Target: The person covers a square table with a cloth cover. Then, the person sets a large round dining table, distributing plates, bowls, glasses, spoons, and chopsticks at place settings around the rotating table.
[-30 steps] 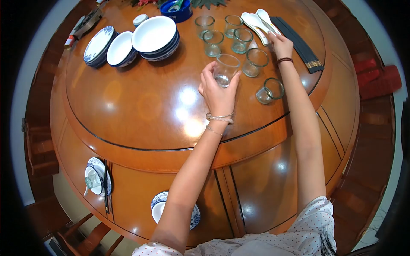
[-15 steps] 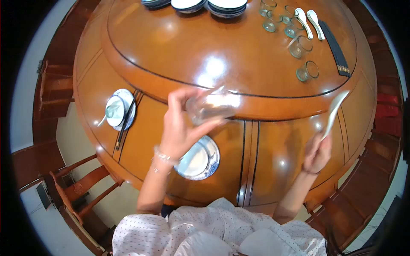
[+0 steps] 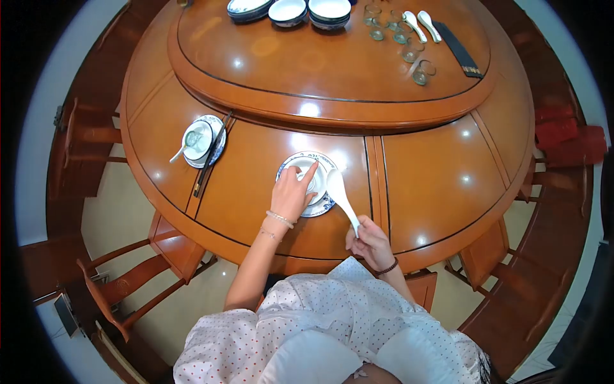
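A blue-and-white plate (image 3: 326,206) lies near the table's front edge, with a white bowl (image 3: 322,176) on it. My left hand (image 3: 291,196) reaches over the bowl, thumb and fingers curved around a clear glass (image 3: 309,184) that sits inside it and is hard to make out. My right hand (image 3: 373,243) is closed on the handle of a white soup spoon (image 3: 343,200). The spoon's head points away from me, beside the bowl and over the plate's right rim.
To the left is another setting: plate (image 3: 219,142), bowl, glass, spoon and black chopsticks (image 3: 210,153). The raised round turntable (image 3: 275,77) carries stacked bowls (image 3: 329,11), plates (image 3: 249,8), several glasses (image 3: 410,54), two spoons (image 3: 422,27) and dark chopsticks (image 3: 457,50). Wooden chairs (image 3: 137,269) surround the table.
My left hand has lowered the glass from the air into the bowl. My right hand has brought the spoon leftward, from the right side of the table to beside the bowl.
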`<state>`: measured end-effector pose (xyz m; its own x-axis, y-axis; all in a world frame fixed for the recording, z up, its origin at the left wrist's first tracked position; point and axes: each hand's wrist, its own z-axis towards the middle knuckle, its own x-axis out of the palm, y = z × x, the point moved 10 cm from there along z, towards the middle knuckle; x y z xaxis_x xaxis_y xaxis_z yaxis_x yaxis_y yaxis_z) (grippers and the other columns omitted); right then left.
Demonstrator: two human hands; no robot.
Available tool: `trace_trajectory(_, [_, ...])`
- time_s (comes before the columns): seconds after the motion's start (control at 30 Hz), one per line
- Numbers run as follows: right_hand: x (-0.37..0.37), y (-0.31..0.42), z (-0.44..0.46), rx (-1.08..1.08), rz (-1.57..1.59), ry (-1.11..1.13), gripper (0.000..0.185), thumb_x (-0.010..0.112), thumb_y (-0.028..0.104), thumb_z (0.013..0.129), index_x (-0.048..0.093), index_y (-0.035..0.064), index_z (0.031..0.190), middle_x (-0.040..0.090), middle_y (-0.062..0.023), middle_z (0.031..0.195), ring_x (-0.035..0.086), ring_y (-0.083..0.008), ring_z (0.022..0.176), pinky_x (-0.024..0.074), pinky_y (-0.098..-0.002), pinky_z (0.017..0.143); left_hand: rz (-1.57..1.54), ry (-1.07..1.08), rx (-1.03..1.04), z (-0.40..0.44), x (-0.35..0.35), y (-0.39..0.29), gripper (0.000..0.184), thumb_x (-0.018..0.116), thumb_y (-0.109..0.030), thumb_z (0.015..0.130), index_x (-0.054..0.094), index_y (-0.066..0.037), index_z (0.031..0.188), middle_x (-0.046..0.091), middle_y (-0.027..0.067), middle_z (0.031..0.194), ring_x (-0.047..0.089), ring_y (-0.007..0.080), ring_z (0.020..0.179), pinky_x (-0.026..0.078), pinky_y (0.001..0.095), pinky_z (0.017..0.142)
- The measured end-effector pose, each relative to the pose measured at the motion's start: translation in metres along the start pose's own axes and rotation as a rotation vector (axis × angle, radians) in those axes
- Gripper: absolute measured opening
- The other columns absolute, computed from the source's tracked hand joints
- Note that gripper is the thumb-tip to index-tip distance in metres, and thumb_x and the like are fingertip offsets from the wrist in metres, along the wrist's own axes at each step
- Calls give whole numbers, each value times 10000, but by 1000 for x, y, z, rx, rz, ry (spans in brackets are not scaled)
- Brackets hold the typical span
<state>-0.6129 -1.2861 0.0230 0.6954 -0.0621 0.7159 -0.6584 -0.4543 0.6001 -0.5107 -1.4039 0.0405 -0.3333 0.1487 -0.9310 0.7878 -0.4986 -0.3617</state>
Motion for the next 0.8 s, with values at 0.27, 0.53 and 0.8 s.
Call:
trace_trajectory(0.27, [7,-43,22,33,-10,15,135,376,188,886,387,60,929,502,-78,704,441,-84,540,314,-163,455,-10,-143,-26,-5,8,14,730,693,-116,592,347,-34,1230,466,126,964,457,286,888,425,353,742])
trace_trajectory(0.53, [34,-92,62,150,62,92,126,333,198,906,396,90,920,501,-51,724,449,-80,555,319,-170,448,-277,-340,-146,-69,-14,48,412,588,-134,715,457,8,1079,485,155,991,458,301,907,408,350,727])
trace_trajectory(0.8, [40,-138,81,249,124,43,132,366,243,898,389,115,881,487,-21,728,448,-75,554,308,-178,439,-709,-114,-576,-94,30,76,274,516,-220,796,595,28,710,536,153,635,525,258,570,398,337,537])
